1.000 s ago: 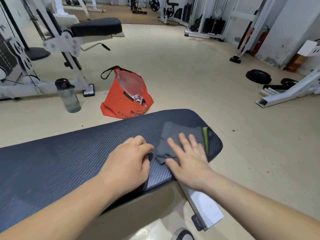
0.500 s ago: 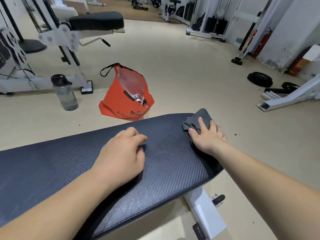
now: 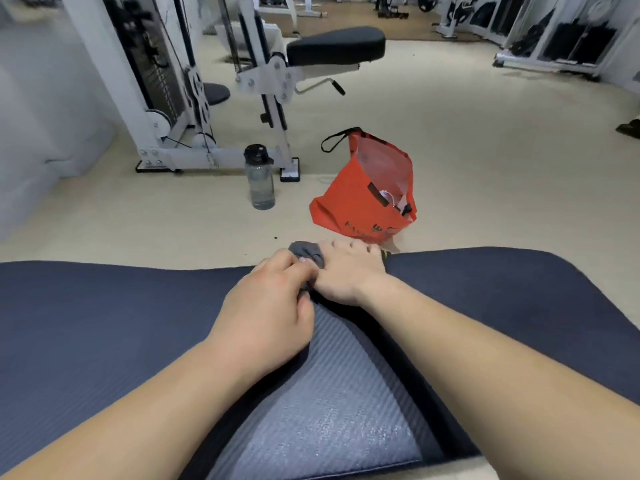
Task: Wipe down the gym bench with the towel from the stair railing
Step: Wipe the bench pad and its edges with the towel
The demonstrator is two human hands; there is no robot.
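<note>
Both hands meet at the bench's far edge: right hand clutches the towel, left hand curls against it, grip unclear.

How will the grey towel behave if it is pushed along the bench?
Probably floppy: the towel is bunched into soft folds against the right hand. As thin cloth it is likely light, and prone to crumple rather than slide flat on the ribbed bench.

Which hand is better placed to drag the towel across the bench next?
Probably right: the right hand covers the grey towel at the bench's far edge, fingers curled over it; the left hand only meets its side.
</note>
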